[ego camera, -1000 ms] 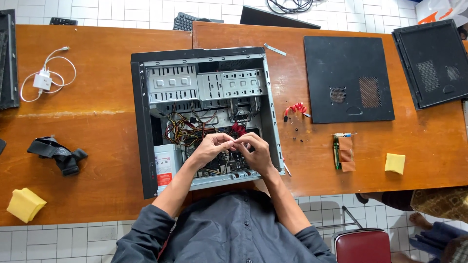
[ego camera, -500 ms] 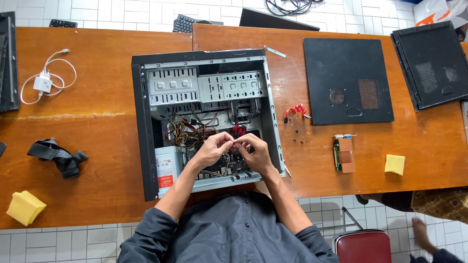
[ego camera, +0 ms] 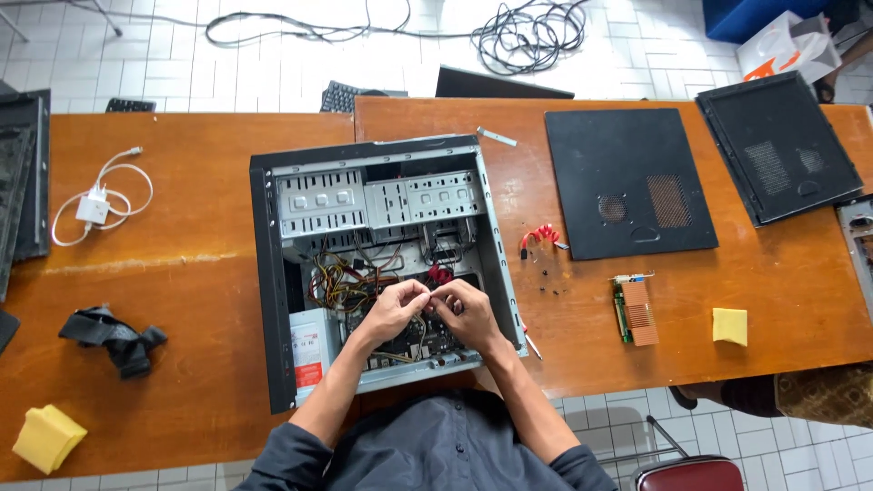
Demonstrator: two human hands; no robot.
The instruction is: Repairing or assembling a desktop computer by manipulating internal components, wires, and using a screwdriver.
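Observation:
An open computer case [ego camera: 273, 282] lies on its side on the wooden table, its drive bays at the far end and a tangle of coloured wires inside. Both of my hands are inside it, over the board. My left hand [ego camera: 393, 309] and my right hand [ego camera: 466, 314] meet fingertip to fingertip, pinching a small part or cable end that is too small to make out. A red connector [ego camera: 440, 272] sits just beyond my fingers.
Two black side panels [ego camera: 627, 182] [ego camera: 780, 147] lie to the right. A red cable [ego camera: 540, 237], an expansion card [ego camera: 635, 309] and a yellow sponge [ego camera: 729, 326] lie beside the case. To the left lie a white charger [ego camera: 93, 207], black cloth [ego camera: 116, 338] and another yellow sponge [ego camera: 47, 437].
My hands stay joined at the same spot inside the case, with only slight finger movement. The view has shifted a little, showing more floor and cables beyond the table.

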